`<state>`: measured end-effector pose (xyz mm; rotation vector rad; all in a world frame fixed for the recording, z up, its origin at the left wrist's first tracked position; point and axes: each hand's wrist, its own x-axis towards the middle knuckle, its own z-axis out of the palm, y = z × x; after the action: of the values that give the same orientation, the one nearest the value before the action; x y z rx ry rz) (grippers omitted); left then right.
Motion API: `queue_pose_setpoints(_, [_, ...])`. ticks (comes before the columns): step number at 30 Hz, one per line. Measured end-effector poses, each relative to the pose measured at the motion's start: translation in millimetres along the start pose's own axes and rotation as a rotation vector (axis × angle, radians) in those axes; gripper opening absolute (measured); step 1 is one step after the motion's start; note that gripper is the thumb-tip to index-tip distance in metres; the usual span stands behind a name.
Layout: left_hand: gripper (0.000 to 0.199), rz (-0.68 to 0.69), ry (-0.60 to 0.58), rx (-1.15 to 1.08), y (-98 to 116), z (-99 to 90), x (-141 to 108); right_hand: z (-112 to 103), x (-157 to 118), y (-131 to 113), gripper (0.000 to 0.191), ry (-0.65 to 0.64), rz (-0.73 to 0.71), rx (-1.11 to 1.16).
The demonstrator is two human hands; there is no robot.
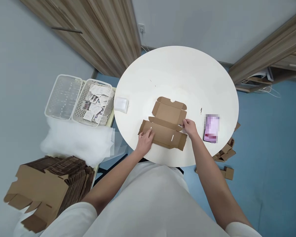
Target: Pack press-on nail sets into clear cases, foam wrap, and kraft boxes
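An unfolded brown cardboard box (169, 113) lies on the white round table in front of me, its flaps partly raised along the creases. Two narrow slots show in its near panel. My left hand (145, 142) rests on the near panel's left part, fingers on top of the cardboard beside one slot. At the right edge, by the fold between the two panels, my right hand (189, 127) pinches a side flap between thumb and fingers. The undersides of the fingertips are hidden.
A phone (207, 137), partly pixelated, lies right on the round table (177, 65). A small stack of clear bags (121, 104) is at its left edge. Farther left are white baskets (75, 108), one holding printed cards, white foam sheets (76, 140) and stacked flat boxes (39, 184). Boxes (227, 151) lie on the floor.
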<state>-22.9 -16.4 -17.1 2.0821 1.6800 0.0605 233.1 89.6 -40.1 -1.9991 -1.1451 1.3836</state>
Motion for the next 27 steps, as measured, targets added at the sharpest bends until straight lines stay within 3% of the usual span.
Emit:
queue_pose_setpoints(7, [0.069,-0.018,0.055,0.075,9.3,-21.3,11.2,-4.1,-3.9,-3.5,0.031,-0.070,-0.099,-0.132])
queue_pose_setpoints(12, [0.088,0.072,0.006,0.141,9.3,-31.5,27.9,-4.6,-13.4,-10.0,0.028,-0.156,-0.136,-0.210])
queue_pose_setpoints(18, [0.095,0.150,-0.098,0.213,3.3,-27.9,41.0,-1.5,-26.7,-9.6,0.031,-0.110,-0.093,-0.292])
queue_pose_setpoints(21, [0.094,0.178,-0.106,0.234,-0.2,-27.8,42.7,4.4,-47.4,-9.2,0.041,0.118,-0.245,-0.355])
queue_pose_setpoints(23, [0.093,0.201,-0.103,0.253,-1.7,-28.2,41.2,11.0,-66.1,-8.0,0.061,0.210,-0.412,-0.467])
queue_pose_setpoints(25, [0.093,0.227,-0.091,0.274,-2.3,-27.8,36.4,20.3,-85.7,-5.1,0.077,0.115,-0.561,-0.641])
queue_pose_setpoints(27, [0.093,0.254,-0.083,0.288,-2.3,-26.4,28.5,32.1,-103.5,-0.2,0.091,-0.026,-0.616,-0.834])
